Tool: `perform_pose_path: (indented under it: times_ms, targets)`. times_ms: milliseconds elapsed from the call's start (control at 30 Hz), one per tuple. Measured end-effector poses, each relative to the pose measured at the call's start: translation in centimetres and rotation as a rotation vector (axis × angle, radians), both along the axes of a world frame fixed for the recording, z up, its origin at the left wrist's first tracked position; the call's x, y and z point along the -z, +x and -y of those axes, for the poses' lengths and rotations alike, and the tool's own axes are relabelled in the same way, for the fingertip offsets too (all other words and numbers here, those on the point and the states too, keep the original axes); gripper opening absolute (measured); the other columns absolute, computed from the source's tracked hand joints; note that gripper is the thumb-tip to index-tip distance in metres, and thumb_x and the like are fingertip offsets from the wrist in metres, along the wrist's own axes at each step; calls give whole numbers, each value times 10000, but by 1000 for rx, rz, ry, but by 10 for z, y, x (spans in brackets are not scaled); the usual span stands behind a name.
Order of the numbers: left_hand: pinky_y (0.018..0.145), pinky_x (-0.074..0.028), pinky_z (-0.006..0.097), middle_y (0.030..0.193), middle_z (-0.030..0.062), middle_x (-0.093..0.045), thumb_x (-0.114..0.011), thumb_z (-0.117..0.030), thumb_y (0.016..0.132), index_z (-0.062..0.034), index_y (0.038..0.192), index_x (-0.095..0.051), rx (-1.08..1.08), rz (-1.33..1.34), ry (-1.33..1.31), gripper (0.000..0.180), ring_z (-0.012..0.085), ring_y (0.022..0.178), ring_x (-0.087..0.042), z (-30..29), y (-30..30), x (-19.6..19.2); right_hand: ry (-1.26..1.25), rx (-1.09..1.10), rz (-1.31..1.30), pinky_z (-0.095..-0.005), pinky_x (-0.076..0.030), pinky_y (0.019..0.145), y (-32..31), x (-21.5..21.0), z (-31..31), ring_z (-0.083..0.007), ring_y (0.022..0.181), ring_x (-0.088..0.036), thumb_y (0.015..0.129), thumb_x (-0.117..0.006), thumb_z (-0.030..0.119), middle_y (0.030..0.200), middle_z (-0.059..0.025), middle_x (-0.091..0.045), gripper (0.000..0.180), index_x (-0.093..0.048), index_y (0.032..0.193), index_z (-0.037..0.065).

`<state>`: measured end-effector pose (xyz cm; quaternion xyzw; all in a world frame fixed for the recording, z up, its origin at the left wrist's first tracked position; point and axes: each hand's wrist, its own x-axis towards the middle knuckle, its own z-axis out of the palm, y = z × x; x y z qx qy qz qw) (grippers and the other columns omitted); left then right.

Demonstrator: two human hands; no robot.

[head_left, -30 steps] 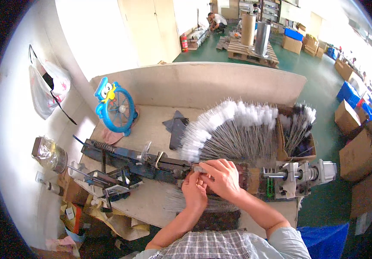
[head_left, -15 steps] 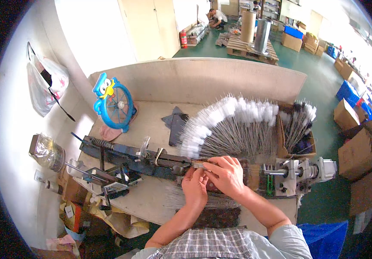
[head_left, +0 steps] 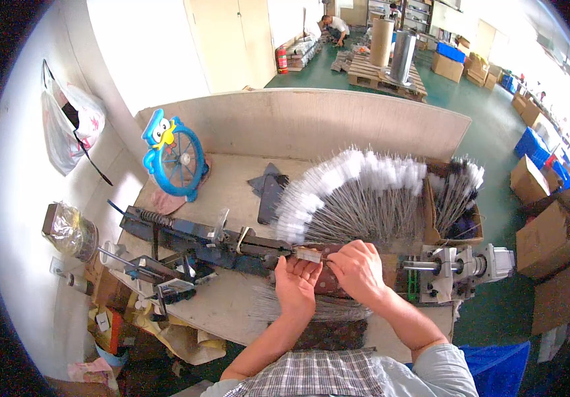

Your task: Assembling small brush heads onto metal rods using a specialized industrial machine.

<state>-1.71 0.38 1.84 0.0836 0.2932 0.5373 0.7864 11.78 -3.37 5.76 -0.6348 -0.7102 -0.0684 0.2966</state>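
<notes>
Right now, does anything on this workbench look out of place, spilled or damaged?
One mild oddity: the blue cartoon-bird fan at the left of the workbench looks playful beside the white-tipped wire brushes. The thin wires along the near edge lie a bit uneven. I see no clear spill or damage.

Classed as a small production workshop. Observed along the workbench (head_left: 232, 175) a long dark metal fixture (head_left: 189, 235), at the workbench's right end a machine unit (head_left: 442, 266) with a shaft, and toward the workbench's far side a fanned mass of wire-stemmed brushes (head_left: 364, 198) with white heads. Noted beyond the workbench a wooden pallet (head_left: 368, 77) bearing tall upright cylinders (head_left: 382, 43), a red fire extinguisher (head_left: 282, 61), and, farther off, open shelving (head_left: 419, 28) plus a crouching person (head_left: 336, 29). Recorded green floor (head_left: 489, 135) right of the workbench, with cardboard cartons (head_left: 548, 238) piled farther right.
</notes>
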Motion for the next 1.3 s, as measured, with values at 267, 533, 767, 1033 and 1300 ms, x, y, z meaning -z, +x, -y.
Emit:
perform_pose_path:
  times_ms: [267,533,767,1033,1300]
  targets:
    - [956,-385,395,1213,129,-495,-375,-503,916,-31,1195,-435,135,-139,60,552,246,1056,-517,6,-2,-3,48,-36,-85,-338,-416,770,6,3,8,-206,851,-563,701,-673,148,809,-20,-625,125,-662,815,98]
    - [928,-401,361,1272,127,-457,-402,-362,947,-30,1296,-378,346,-397,239,482,247,1133,-483,22,-41,5,24,-114,-288,-351,-484,640,29,0,36,-247,746,-593,735,-599,119,775,-49,-615,154,-639,879,81]
    - [695,-434,307,856,21,-582,-544,-294,890,-86,941,-571,-241,-477,-16,216,147,766,-517,-11,-222,77,-518,-45,-211,-403,-515,660,37,60,92,-264,818,-620,800,-589,244,835,-80,-615,175,-638,898,108]
    - [666,-407,257,864,-5,-564,-615,-490,802,-117,943,-583,-503,-747,-10,400,122,839,-518,-34,-351,53,-693,-55,-1,-382,-503,682,38,49,84,-239,843,-602,807,-578,235,830,-45,-577,135,-635,865,126]
    - [699,-433,250,960,37,-591,-580,-419,840,-91,965,-562,-702,-783,-192,352,140,819,-553,-21,-269,56,-639,46,-86,-377,-490,674,47,35,88,-251,803,-599,800,-576,236,823,-48,-598,151,-645,850,112]
